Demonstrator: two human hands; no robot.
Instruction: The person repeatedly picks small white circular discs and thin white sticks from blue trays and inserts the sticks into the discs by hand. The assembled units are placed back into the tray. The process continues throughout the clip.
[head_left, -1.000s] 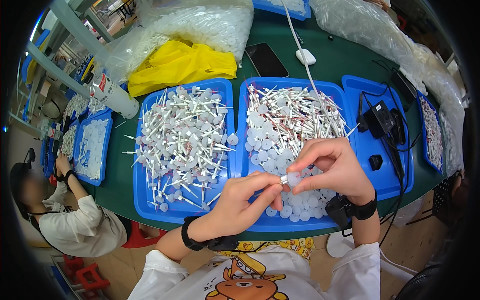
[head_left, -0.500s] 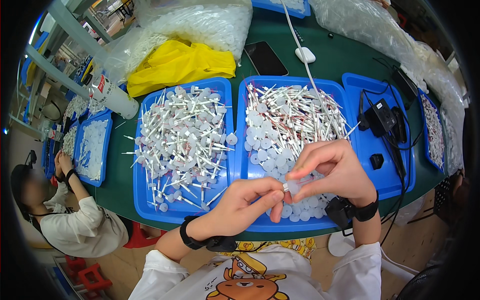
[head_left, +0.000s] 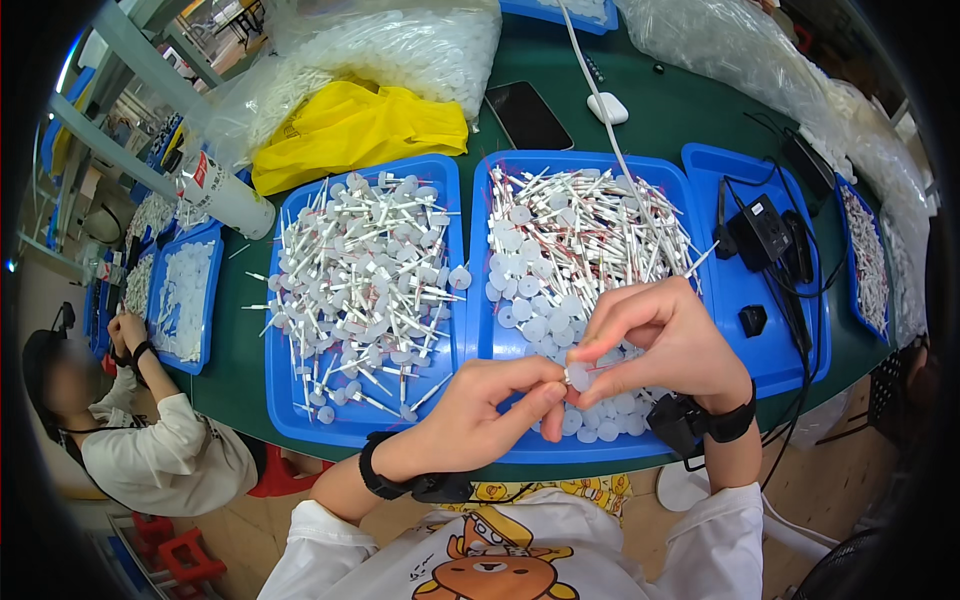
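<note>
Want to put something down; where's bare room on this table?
Widest patch: the green tabletop between the white case, plastic sheeting and adapter tray. A narrower strip runs between the left parts tray and far-left tray. Crowded: that left parts tray and the middle tray, beneath the left hand and right hand.

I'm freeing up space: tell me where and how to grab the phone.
Probably pinch the phone by its long edges near mid-length, coming from above: it lies flat on the table, longer than wide. Its near end sits close to the middle tray, so coming from that side looks tighter.
</note>
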